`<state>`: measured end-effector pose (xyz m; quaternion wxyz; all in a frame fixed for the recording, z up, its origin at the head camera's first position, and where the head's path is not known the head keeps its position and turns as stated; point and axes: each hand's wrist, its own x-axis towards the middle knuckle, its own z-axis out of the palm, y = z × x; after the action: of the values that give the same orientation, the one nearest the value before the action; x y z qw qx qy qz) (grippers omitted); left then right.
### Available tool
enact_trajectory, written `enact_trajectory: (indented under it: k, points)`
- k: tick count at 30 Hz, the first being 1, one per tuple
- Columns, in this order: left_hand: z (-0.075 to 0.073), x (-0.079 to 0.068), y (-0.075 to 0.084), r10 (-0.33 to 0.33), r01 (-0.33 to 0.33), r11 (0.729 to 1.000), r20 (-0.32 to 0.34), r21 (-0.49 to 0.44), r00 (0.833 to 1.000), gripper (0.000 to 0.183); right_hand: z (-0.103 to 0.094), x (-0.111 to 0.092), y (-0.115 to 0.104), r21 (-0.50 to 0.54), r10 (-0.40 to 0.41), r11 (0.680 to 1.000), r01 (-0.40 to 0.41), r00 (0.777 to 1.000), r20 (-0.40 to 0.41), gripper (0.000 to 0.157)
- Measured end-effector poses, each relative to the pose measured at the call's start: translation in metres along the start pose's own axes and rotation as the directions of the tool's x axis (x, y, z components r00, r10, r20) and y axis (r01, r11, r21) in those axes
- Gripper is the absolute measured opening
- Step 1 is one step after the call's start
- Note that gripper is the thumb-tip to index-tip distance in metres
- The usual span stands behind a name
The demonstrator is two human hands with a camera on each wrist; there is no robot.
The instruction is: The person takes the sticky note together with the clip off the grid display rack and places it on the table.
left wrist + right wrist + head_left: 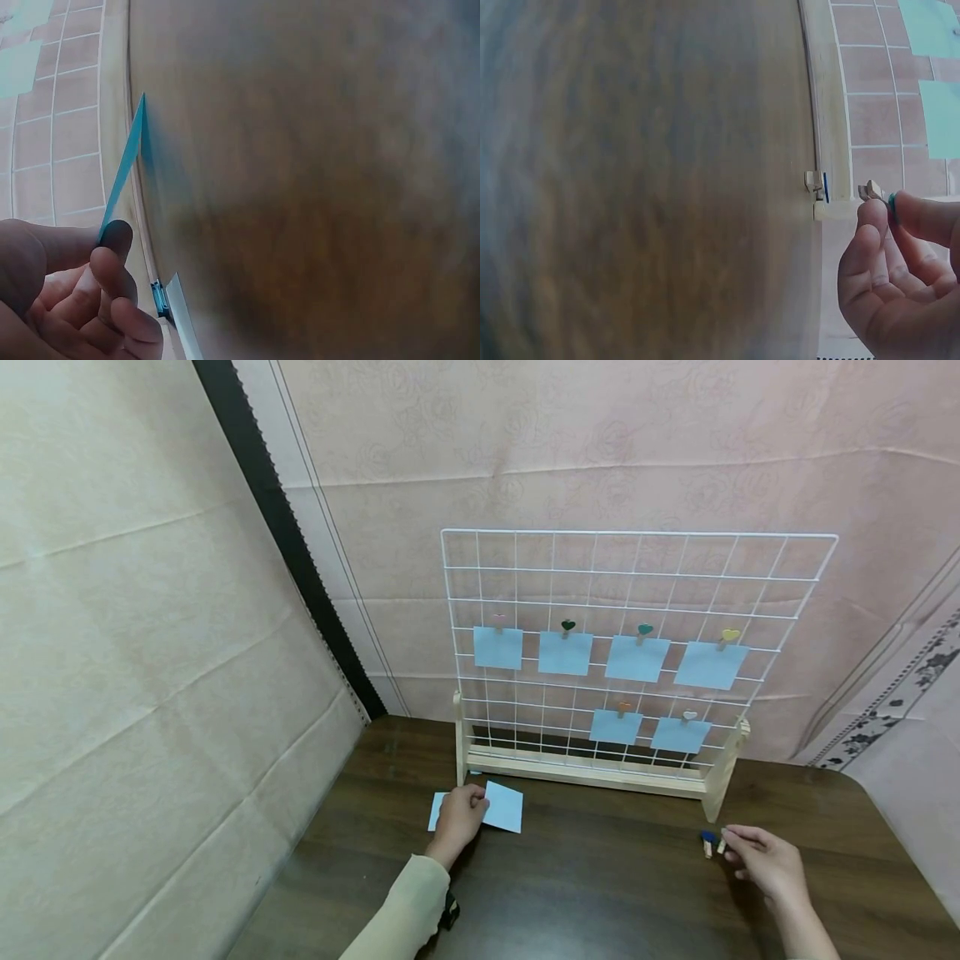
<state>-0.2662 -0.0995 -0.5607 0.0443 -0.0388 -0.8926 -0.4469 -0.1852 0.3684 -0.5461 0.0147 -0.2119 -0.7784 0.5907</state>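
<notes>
My left hand (461,814) pinches a blue square of paper (504,807) between thumb and fingers, seen edge-on as a thin blue sheet (124,169) in the left wrist view. Another blue paper (435,810) lies on the table, partly hidden by that hand. At the right, my right hand (768,862) pinches a small wooden clothespin (871,190) with a teal top between thumb and forefinger. A second clothespin with a blue top (708,843) lies on the table just left of those fingertips.
A white wire grid (637,568) stands upright in a pale wooden base (585,772) at the table's back. Several blue papers (637,658) hang on it from heart-topped clothespins, in two rows. A small dark object (450,912) sits beside the left sleeve. Fabric-covered walls enclose the brown table (585,877).
</notes>
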Motion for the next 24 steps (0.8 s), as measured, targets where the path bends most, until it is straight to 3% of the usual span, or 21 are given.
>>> enact_trajectory:
  k: [11, 18, 24]
  points:
    - [0.001, 0.002, -0.001, -0.014, 0.010, 0.995, 0.039, 0.096, 0.999, 0.015, -0.014, 0.008, 0.006, -0.009, 0.053, 0.999, -0.053, 0.997, 0.051, 0.022]
    - [-0.001, 0.001, -0.001, -0.039, 0.026, 0.992, 0.095, 0.125, 0.995, 0.016, -0.017, 0.007, 0.011, -0.039, 0.046, 0.998, -0.043, 0.995, 0.087, 0.023]
    - [-0.002, 0.002, -0.003, -0.044, 0.026, 0.992, 0.151, 0.121, 0.988, 0.048, -0.017, 0.014, 0.011, -0.130, 0.053, 0.991, -0.036, 0.990, 0.129, 0.035]
